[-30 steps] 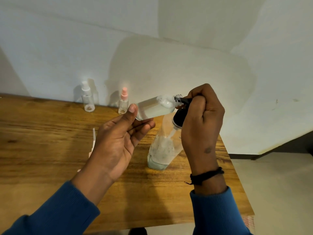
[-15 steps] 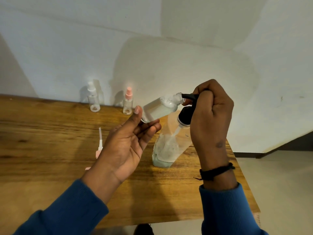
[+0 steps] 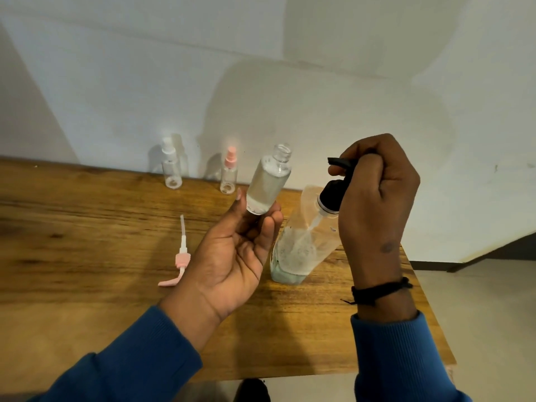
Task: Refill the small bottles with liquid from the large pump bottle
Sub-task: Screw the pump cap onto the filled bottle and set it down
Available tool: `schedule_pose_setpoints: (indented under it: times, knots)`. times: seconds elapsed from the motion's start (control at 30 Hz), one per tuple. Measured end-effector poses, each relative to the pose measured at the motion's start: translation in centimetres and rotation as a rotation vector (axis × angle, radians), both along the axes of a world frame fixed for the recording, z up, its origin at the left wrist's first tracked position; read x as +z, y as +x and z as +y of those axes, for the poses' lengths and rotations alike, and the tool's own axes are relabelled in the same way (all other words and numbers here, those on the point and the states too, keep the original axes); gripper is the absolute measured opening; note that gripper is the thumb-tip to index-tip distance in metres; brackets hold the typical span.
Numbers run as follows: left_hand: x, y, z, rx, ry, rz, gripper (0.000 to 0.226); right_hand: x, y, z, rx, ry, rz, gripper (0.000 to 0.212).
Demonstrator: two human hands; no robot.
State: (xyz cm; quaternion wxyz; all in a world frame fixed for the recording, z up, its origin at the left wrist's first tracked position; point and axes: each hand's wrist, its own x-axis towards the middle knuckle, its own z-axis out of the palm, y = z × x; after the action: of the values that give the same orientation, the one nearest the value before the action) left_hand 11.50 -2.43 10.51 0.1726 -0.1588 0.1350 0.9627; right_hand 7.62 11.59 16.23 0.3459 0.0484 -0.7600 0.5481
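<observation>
Left hand (image 3: 232,256) has the small clear uncapped bottle (image 3: 268,184) pinched by its base between thumb and fingers, tilted a bit, mostly full of cloudy liquid. Right hand (image 3: 374,204) is curled around the black pump head (image 3: 336,181) of the large clear pump bottle (image 3: 301,245), which leans on the wooden surface (image 3: 87,256) between the hands. Left of the left hand lies a loose pink sprayer top (image 3: 181,256). Further back by the wall stand a white-capped small bottle (image 3: 171,166) and a pink-capped one (image 3: 229,172).
</observation>
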Motion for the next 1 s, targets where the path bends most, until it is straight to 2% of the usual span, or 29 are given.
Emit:
schedule_pose_setpoints:
  times: [0.27,0.4,0.47,0.6,0.73,1.0]
  knots:
    - [0.0,0.5,0.0,-0.005,0.061,-0.035,0.041,0.4,0.4,-0.2,-0.130,-0.005,0.053,0.026]
    - [0.0,0.4,-0.2,-0.003,0.068,-0.052,0.043,2.0,1.6,-0.8,-0.337,0.171,0.273,0.020]
    - [0.0,0.4,-0.3,-0.015,0.082,-0.059,0.044,2.9,2.5,-1.5,-0.358,0.314,0.319,0.018]
    - [0.4,0.8,-0.6,-0.014,0.079,-0.049,0.036,3.4,3.7,-3.7,-0.193,0.498,0.131,0.024]
    - [0.6,1.4,-0.8,0.011,0.028,-0.037,0.036,2.9,3.8,-5.1,-0.168,0.650,-0.002,0.033]
    - [1.4,1.9,-2.0,0.020,0.049,-0.045,0.038,3.6,3.8,-6.5,-0.091,0.605,-0.074,0.027]
